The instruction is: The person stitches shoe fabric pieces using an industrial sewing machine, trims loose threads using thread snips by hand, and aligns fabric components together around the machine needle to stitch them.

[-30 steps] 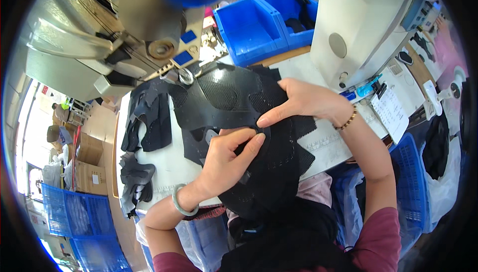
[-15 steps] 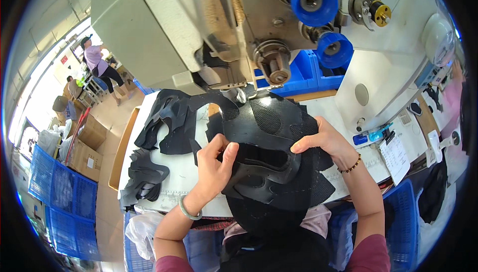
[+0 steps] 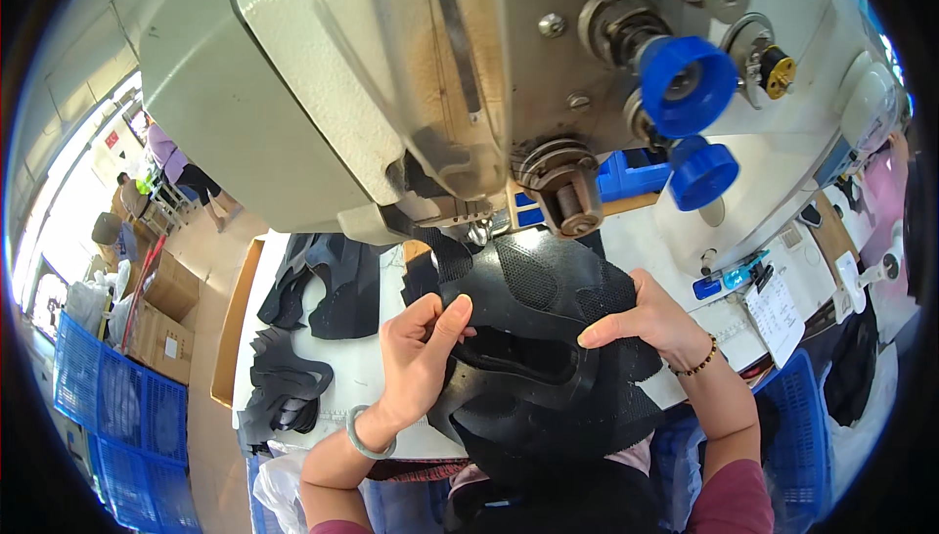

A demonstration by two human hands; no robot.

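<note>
A black shoe upper [image 3: 543, 285], part perforated mesh and part smooth, lies under the head of a sewing machine [image 3: 391, 143]. My left hand [image 3: 421, 348] pinches its left edge between thumb and fingers, beside the dark oval opening. On the opposite side my right hand [image 3: 641, 319] grips the upper, thumb on top and fingers hidden underneath. The far end reaches the presser foot [image 3: 482, 231]; whether it sits beneath the foot I cannot tell. Part of the upper hangs over the table's near edge toward my lap.
Stacked black cut pieces [image 3: 342, 285] and grey-black pieces [image 3: 284, 382] lie left on the white table [image 3: 377, 363]. Blue bins [image 3: 631, 177] stand behind the machine. At right are a paper sheet [image 3: 776, 314] and a blue basket [image 3: 792, 436]. Blue crates [image 3: 117, 368] and cartons [image 3: 161, 333] stand left.
The view has tilted and come closer to the machine, so the table and hands appear lower. Both hands keep their hold on the shoe upper. A person in the background appears farther left.
</note>
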